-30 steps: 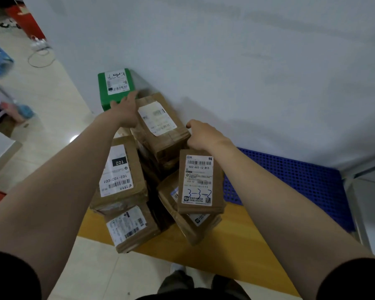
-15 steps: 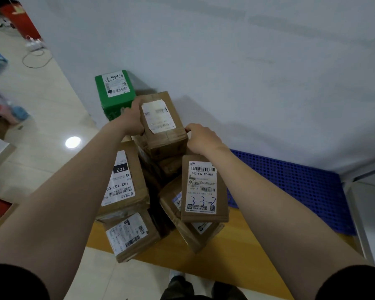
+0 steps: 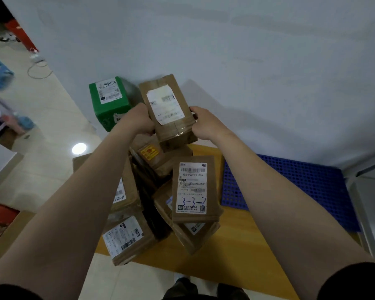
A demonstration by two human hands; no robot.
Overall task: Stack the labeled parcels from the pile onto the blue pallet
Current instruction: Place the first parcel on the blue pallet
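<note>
Gripping brown parcel (image 3: 166,109) by its sides: left hand (image 3: 141,121), right hand (image 3: 205,124).

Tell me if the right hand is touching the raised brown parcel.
Touching. Head view shows the right hand gripping the raised brown parcel by its right edge.

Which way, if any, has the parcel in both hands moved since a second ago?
Yes. The held parcel has risen: its top is now level with the green box's top, formerly below it.
</note>
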